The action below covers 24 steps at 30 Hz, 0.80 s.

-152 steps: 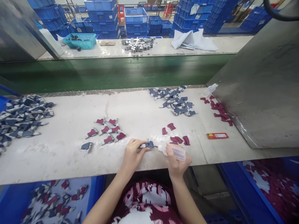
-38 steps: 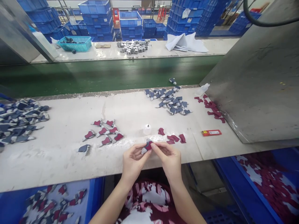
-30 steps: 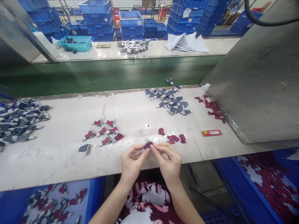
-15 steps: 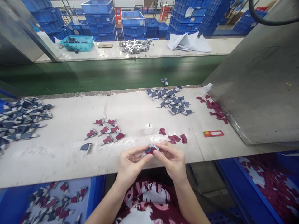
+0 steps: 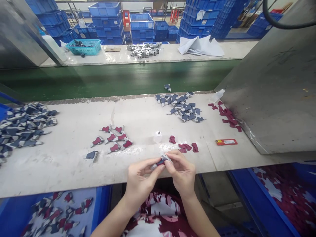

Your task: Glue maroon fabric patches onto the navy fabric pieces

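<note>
Between my two hands, above the table's front edge, is a small grey, dark blue and maroon plastic part (image 5: 161, 160). My left hand (image 5: 140, 176) pinches its left end between thumb and fingers. On its right end, my right hand (image 5: 182, 171) presses with thumb and fingertips. The fingers hide much of it. Just beyond lie several loose maroon pieces (image 5: 185, 146) and a small white bottle (image 5: 157, 136) with a dark tip. To the left rest several grey parts with maroon faces (image 5: 115, 138) and one with a blue face (image 5: 92, 155).
Piles of blue-and-grey parts (image 5: 186, 107) lie at the middle back and far left. A red-orange packet (image 5: 226, 142) is at right, near a metal panel (image 5: 276, 92). A green conveyor belt (image 5: 111, 79) runs behind. Blue bins (image 5: 102, 204) stand below the table's front edge.
The held part has turned slightly in my fingers, with more blue and less maroon showing. On the belt, a small part has moved left.
</note>
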Each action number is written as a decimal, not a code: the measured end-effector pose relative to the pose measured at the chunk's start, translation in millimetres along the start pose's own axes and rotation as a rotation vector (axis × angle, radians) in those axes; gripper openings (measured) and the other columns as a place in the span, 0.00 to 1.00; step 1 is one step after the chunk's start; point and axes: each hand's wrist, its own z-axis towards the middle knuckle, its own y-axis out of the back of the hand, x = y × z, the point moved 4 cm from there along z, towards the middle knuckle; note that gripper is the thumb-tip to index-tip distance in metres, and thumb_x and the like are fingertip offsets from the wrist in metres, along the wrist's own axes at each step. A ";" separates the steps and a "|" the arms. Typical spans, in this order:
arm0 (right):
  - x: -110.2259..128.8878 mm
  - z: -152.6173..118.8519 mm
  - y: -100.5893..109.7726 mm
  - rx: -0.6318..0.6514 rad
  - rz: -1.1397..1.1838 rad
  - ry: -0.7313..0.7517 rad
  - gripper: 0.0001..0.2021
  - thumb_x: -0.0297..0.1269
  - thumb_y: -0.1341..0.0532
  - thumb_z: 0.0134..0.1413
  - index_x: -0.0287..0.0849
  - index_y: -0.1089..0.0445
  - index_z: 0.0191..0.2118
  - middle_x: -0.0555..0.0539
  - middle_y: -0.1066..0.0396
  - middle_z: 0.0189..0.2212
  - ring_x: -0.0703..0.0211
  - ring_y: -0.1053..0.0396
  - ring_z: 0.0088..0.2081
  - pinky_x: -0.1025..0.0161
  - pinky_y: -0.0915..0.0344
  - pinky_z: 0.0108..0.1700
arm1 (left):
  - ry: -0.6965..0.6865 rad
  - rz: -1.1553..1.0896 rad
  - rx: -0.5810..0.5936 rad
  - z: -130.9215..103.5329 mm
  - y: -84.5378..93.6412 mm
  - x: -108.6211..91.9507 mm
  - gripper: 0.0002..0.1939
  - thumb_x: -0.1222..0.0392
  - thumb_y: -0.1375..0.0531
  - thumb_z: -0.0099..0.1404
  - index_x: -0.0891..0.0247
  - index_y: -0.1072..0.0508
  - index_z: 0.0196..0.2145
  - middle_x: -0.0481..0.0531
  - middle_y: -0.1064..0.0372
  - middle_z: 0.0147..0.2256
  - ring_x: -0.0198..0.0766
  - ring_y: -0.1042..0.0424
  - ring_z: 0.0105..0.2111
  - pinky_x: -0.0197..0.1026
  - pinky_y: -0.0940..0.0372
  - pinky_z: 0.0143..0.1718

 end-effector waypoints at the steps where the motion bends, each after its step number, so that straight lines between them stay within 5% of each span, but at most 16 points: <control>1: -0.1 -1.0 -0.6 -0.024 0.011 0.001 0.05 0.34 0.33 0.54 0.48 0.19 0.37 0.47 0.25 0.32 0.58 0.27 0.35 0.61 0.27 0.34 | -0.017 0.021 -0.007 -1.2 -0.6 -1.1 0.09 0.60 0.28 0.54 0.62 0.15 0.35 0.55 0.17 0.34 0.49 0.17 0.33 0.42 0.19 0.36; 10: 0.5 -0.1 -2.1 0.022 0.047 0.011 0.08 0.33 0.31 0.52 0.50 0.19 0.39 0.47 0.25 0.33 0.58 0.26 0.35 0.62 0.27 0.34 | -0.048 0.022 -0.037 -1.3 4.1 -1.9 0.06 0.61 0.28 0.54 0.60 0.15 0.33 0.53 0.17 0.33 0.49 0.17 0.32 0.43 0.19 0.35; 19: 5.3 -10.2 -8.9 -0.167 -0.017 0.043 0.06 0.30 0.34 0.52 0.47 0.21 0.35 0.47 0.26 0.32 0.58 0.27 0.35 0.62 0.27 0.35 | -0.371 0.174 -0.076 -11.2 0.2 -7.1 0.16 0.72 0.33 0.57 0.53 0.16 0.40 0.50 0.18 0.39 0.48 0.17 0.38 0.44 0.20 0.42; 24: -1.8 -5.7 -7.9 -0.051 -0.008 -0.023 0.07 0.37 0.34 0.55 0.48 0.19 0.40 0.46 0.24 0.35 0.56 0.26 0.37 0.61 0.27 0.37 | -0.270 0.144 -0.104 -7.2 4.4 -2.2 0.11 0.68 0.31 0.58 0.54 0.15 0.37 0.50 0.17 0.38 0.49 0.17 0.37 0.45 0.19 0.41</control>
